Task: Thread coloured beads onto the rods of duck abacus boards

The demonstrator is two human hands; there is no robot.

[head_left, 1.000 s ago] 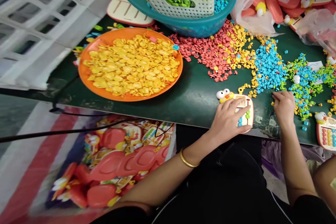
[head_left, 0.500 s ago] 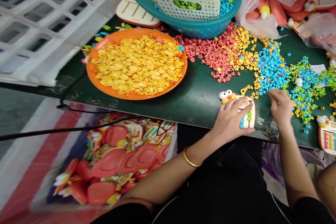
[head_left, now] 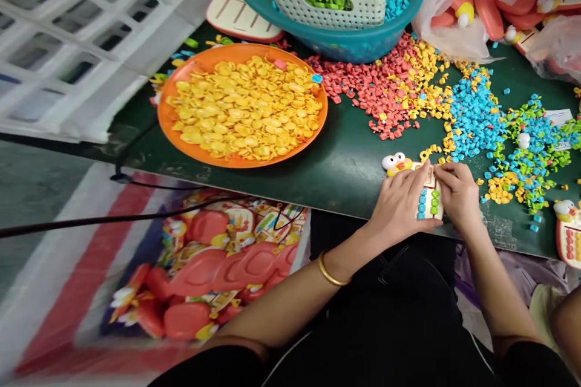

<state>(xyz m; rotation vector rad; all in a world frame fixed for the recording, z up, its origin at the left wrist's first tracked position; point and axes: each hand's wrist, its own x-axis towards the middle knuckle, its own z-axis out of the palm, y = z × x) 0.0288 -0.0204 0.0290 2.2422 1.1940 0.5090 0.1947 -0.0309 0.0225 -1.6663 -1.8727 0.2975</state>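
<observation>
Left hand (head_left: pixel 399 199), fingers outspread, steadies a cream-and-red plastic duck-headed board (head_left: pixel 429 207) at three o'clock on the dark-green tabletop (head_left: pixel 345 178); right hand (head_left: pixel 460 196), grasp indeterminable, touches its upper edge; square blue beads (head_left: pixel 422 204) and green beads (head_left: pixel 434 201) appear seated, remaining columns hidden.

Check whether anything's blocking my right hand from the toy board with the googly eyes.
Nothing visible is: your right hand is at the upper right edge of the toy board. Your left hand covers the board's left part, beside the right hand rather than in its way.
</observation>
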